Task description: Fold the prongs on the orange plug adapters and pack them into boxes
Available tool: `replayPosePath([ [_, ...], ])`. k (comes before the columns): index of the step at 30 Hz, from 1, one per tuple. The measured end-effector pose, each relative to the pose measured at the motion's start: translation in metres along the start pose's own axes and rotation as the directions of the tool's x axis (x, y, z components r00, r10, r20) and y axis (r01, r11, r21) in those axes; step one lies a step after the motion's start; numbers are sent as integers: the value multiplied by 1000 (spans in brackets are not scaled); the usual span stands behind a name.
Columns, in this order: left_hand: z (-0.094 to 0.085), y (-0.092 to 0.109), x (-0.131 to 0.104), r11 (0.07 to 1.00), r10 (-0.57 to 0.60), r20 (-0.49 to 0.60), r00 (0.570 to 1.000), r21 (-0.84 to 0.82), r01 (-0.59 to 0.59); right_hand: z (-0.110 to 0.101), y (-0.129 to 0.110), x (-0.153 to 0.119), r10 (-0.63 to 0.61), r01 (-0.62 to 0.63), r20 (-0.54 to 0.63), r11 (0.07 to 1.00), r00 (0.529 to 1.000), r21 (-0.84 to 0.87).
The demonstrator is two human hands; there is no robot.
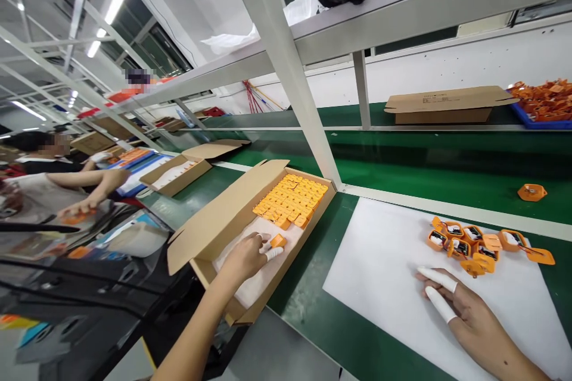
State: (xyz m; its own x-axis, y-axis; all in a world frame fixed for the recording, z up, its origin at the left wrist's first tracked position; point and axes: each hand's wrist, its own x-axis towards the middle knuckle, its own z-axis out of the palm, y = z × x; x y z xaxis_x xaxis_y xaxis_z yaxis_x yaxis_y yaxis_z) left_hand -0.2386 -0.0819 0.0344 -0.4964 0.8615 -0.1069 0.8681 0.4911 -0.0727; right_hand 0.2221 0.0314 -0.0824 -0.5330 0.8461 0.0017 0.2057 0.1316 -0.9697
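Observation:
My left hand (pixel 245 259) reaches into a cardboard box (pixel 210 274) and pinches a small orange plastic case (pixel 278 240) over white lining paper. Rows of like orange cases (pixel 292 197) fill the far part of that box. Over a white sheet (pixel 370 262) on the green bench, my right hand (pixel 465 309) is held with its fingers apart and nothing in them. White finger covers show on both hands. Just beyond the right hand lies a cluster of opened orange cases (pixel 460 244), with dark and white parts inside and their lids folded out.
A grey metal post (pixel 290 65) rises behind the box. One orange case (pixel 531 192) sits alone on the green belt (pixel 424 161). At the back right are a closed carton (pixel 447 104) and a blue tray (pixel 540 123) heaped with orange parts. Co-workers (pixel 80 190) sit at the left.

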Motion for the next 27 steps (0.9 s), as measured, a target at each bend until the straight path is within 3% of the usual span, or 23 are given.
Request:
replayPosePath([
  [3,4,3,-2,1000,-6,36,999,2,6,-1,1,0,1,-1,10,1000,1000,11],
  [7,3,12,-2,1000,12,-1,1000,20,-12,-1,-1,-1,24,-24,18,1000,1000,-12],
  [14,-5,32,6,985,163,-99,982,78,-156,1,3,1,-5,6,-14,998,1000,58],
  [18,-2,33,12,973,220,-129,967,102,-207,0,1,2,-14,15,-20,999,1000,52],
  [24,-4,28,9,987,143,-196,970,103,-124,-1,3,5,-59,58,-13,998,998,-40],
  [27,-8,30,1,991,127,-171,977,62,-118,2,-6,5,-132,130,-13,984,991,-121],
])
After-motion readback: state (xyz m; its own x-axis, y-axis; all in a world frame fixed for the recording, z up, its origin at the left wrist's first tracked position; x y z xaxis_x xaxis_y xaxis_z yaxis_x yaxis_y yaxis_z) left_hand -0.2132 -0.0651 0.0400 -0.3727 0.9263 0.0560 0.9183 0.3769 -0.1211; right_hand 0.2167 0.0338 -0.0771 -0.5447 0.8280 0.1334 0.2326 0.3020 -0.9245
